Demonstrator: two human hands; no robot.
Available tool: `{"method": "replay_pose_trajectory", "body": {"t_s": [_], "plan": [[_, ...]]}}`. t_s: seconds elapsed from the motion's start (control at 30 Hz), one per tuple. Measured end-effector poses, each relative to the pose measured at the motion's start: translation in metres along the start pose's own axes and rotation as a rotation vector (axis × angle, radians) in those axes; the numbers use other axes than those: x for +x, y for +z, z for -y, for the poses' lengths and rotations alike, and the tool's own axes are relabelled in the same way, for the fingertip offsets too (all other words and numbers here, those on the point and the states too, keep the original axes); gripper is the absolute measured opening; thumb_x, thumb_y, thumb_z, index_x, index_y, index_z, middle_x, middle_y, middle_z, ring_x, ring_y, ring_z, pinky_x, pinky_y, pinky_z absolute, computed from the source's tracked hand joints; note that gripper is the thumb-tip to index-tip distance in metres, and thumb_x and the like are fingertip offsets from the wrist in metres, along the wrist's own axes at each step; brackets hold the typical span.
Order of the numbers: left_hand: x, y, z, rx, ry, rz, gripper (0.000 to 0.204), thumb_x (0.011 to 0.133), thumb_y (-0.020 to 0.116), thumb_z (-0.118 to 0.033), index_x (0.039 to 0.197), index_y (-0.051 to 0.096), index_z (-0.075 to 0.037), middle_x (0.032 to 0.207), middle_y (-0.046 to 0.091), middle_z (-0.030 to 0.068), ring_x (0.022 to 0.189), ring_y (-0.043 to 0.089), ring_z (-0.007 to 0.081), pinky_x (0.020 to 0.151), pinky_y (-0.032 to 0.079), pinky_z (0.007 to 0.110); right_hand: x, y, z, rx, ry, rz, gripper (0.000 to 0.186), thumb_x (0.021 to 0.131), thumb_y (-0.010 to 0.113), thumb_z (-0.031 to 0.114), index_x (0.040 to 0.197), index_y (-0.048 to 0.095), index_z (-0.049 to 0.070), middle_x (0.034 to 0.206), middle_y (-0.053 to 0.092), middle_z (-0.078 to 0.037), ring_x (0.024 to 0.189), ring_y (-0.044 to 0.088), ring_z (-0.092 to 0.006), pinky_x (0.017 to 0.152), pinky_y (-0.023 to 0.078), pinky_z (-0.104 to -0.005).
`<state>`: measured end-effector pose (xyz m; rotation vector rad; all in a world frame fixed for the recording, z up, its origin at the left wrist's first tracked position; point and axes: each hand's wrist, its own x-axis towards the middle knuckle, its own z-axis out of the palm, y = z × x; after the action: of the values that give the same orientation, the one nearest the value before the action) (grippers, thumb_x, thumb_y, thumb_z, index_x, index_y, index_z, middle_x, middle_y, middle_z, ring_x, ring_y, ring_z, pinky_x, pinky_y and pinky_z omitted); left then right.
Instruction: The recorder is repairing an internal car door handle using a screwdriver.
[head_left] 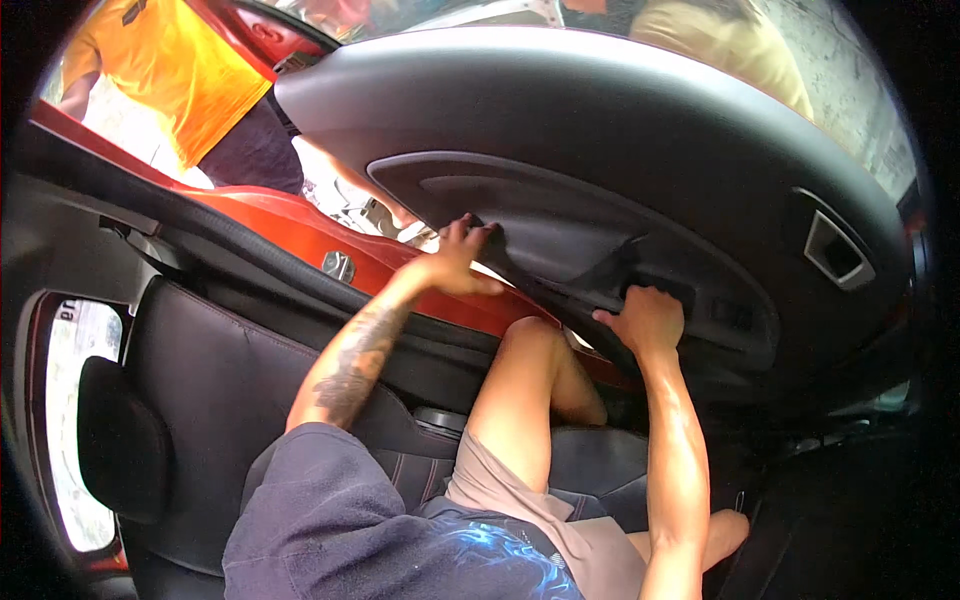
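In front of me a large dark grey car door panel (560,110) spans the upper right, with a gap of daylight along its lower left edge. My left hand (462,258) is at that edge; its fingers curl onto the panel and the thumb stretches out below. My right hand (650,318) grips the panel farther right, fingers tucked into the dark recess of the armrest (700,310), thumb pointing left. The fingertips of my right hand are hidden. An inner door handle (838,248) with a silver surround sits to the right of both hands.
An orange-red door frame (270,220) carries a metal latch striker (340,266). Black leather seats (225,370) and a headrest (118,440) lie to my left. Outside stand a person in an orange shirt (175,75) and another in tan clothing (725,45).
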<state>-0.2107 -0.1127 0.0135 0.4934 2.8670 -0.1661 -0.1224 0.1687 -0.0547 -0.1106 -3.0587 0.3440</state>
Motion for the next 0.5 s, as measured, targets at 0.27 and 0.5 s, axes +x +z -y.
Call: {"method": "replay_pose_trajectory", "body": {"t_s": [0.27, 0.5], "plan": [[0.031, -0.029, 0.119, 0.439, -0.432, 0.146, 0.032, 0.078, 0.057, -0.023, 0.106, 0.066, -0.009, 0.122, 0.058, 0.0081, 0.111, 0.055, 0.0312, 0.085, 0.046, 0.057, 0.003, -0.006, -0.002, 0.03, -0.043, -0.024, 0.053, 0.063, 0.072, 0.056, 0.078, 0.067, 0.005, 0.078, 0.067, -0.013, 0.076, 0.066, -0.0282, 0.068, 0.051, -0.0376], [0.077, -0.013, 0.198, 0.444, -0.819, 0.347, 0.047, 0.079, 0.061, -0.032, 0.124, 0.053, -0.023, 0.137, 0.044, 0.0032, 0.125, 0.042, 0.0306, 0.093, 0.037, 0.061, 0.007, -0.01, -0.004, 0.02, -0.005, 0.085, 0.053, 0.065, 0.072, 0.056, 0.079, 0.068, 0.005, 0.081, 0.067, -0.013, 0.08, 0.065, -0.0285, 0.072, 0.051, -0.0378]]}}
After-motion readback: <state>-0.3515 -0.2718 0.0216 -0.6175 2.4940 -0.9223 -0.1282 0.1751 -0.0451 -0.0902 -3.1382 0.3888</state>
